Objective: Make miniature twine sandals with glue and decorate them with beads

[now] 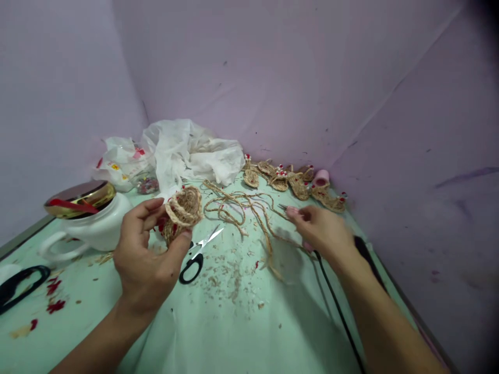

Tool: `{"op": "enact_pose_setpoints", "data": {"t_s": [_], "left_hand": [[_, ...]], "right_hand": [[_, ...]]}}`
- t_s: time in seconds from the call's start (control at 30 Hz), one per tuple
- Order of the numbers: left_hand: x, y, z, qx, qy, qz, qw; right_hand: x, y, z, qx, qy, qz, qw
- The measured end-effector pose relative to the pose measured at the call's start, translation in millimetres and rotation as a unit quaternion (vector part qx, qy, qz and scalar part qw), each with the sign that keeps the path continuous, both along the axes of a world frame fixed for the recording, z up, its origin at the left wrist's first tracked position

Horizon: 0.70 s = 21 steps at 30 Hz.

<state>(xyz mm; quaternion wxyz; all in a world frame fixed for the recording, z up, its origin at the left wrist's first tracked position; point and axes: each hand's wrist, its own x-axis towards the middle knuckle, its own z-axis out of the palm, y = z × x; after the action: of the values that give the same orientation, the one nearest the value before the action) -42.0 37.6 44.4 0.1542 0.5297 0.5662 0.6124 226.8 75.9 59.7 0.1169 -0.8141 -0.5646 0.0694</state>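
Raised over the left part of the table, my left hand [146,254] grips a small woven straw slipper [185,208] between thumb and fingers. Red bits show on the slipper, and part of it is hidden behind the fingers. My right hand [322,228] is closed around a small tool with a pointed metal tip [284,208]; its body is mostly covered. A black cord [337,298] runs from under that hand toward the front edge. Between the hands lie loose braided straw cords [249,200]. Scissors with black handles [192,269] lie partly open beside my left hand.
Several small straw slippers with red and white beads [298,187] line the back wall near a pink roll [322,177]. White plastic bags [195,150] fill the back left. A white teapot [99,223] and another black handle [23,283] stand and lie at left.
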Motion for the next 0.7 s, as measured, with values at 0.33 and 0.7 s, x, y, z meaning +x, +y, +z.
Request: {"op": "enact_pose_setpoints", "data": {"t_s": [0.33,0.7], "left_hand": [[-5.1,-0.7,-0.8,-0.051,0.093,0.023,0.994],[-7.5,-0.7,-0.1,-0.068,0.136,0.028,0.988]], "right_hand": [[-87.2,68.4,-28.4,-0.093,-0.059,0.136,0.985],[-64.2,104.4,-20.4,-0.088,-0.086,0.210,0.970]]}}
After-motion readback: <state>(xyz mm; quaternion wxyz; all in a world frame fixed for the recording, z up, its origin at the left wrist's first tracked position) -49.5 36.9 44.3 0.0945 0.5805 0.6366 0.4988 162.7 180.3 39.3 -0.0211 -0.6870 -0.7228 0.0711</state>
